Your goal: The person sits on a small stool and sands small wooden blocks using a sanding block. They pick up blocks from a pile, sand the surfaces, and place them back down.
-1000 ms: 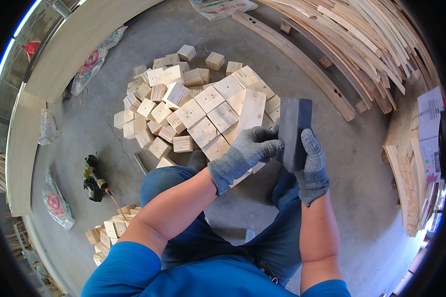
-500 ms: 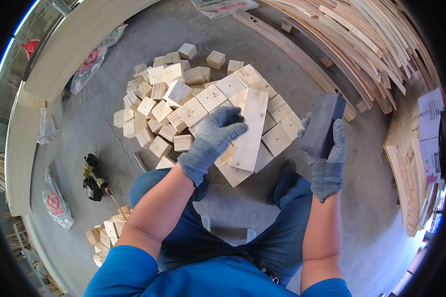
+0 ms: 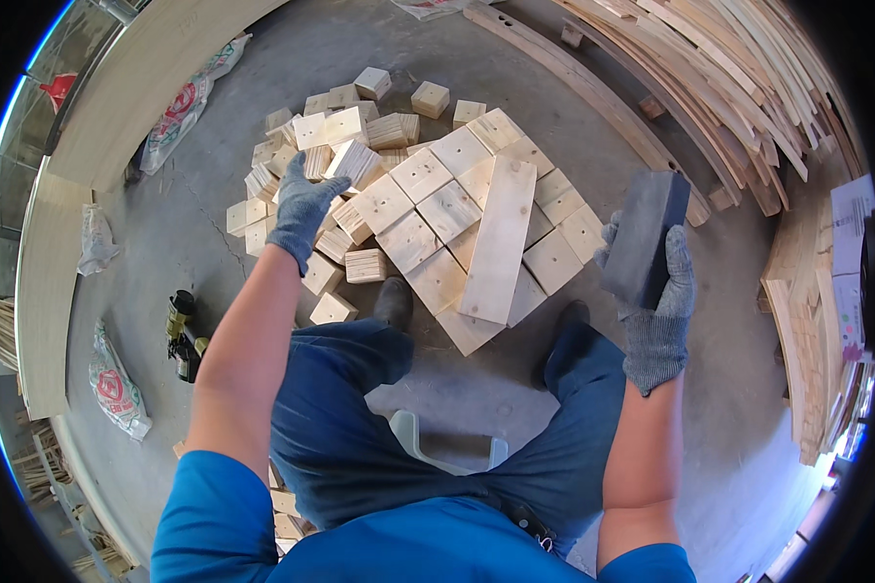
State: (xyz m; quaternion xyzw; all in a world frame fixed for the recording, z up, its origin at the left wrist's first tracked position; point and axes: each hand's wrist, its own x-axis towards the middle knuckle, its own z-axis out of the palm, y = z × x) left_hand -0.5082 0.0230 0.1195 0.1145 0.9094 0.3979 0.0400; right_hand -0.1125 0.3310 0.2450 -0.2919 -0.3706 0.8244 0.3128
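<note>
My left hand [image 3: 306,206], in a grey knitted glove, is over the loose wooden blocks [image 3: 258,187] on the left, its thumb and fingers spread and nothing held. Several square-faced wooden blocks [image 3: 421,175], many with small holes on top, sit close together in a slanted patch in front of me. Across that patch lies a flat pale board [image 3: 501,243]. My gloved right hand [image 3: 663,311] grips a dark grey rectangular block [image 3: 646,238], raised to the right of the patch; its material is unclear.
Long timber strips [image 3: 719,73] are stacked at the far right, beside a long beam [image 3: 574,97] on the floor. A black and green power tool [image 3: 182,335] stands at the left near a plastic sack [image 3: 117,384]. My boot [image 3: 395,303] is against the blocks.
My left hand has moved left and away, from beside the flat board to the loose blocks, and its fingers have spread. My right hand still holds the dark grey block.
</note>
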